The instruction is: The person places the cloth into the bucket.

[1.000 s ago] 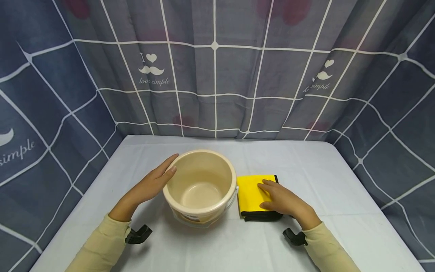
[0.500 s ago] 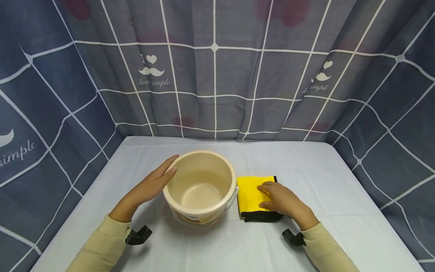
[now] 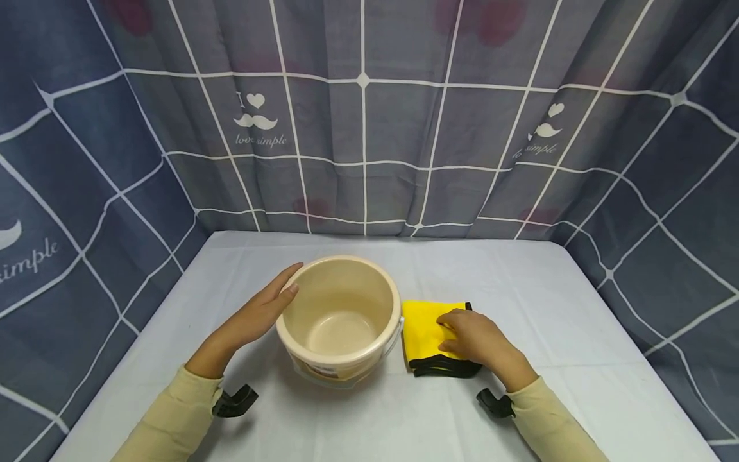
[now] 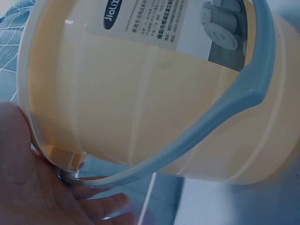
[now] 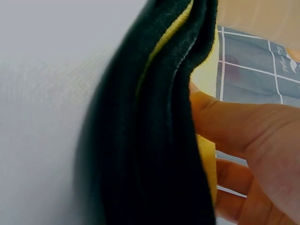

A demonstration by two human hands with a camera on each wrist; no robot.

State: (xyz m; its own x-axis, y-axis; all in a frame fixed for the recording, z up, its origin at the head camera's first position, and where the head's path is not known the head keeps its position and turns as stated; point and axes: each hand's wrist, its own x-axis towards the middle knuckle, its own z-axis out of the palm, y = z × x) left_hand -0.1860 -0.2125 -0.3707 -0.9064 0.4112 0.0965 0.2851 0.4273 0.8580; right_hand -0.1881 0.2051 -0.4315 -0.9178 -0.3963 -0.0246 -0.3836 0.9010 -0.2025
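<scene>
A cream plastic bucket (image 3: 340,321) stands upright on the white table, its inside bare to the bottom. My left hand (image 3: 260,314) holds its left rim, the thumb over the edge and the fingers along the outside. In the left wrist view the bucket's pale handle (image 4: 211,119) hangs down beside the label (image 4: 164,28). Right of the bucket lies a folded yellow cloth (image 3: 421,324) with black edging. My right hand (image 3: 476,337) pinches its top, fingertips and thumb drawn together. Stacked dark edges (image 5: 154,117) of the cloth show in the right wrist view.
A grey checked curtain (image 3: 364,128) encloses the table at the back and both sides. The white tablecloth (image 3: 519,269) reaches up to it. Black wrist mounts (image 3: 235,401) stick out from the cuffs.
My right hand's fingers have drawn inward on the cloth, bunching its top slightly. The cloth's far edge has shifted a little toward me. The left hand and bucket stay put.
</scene>
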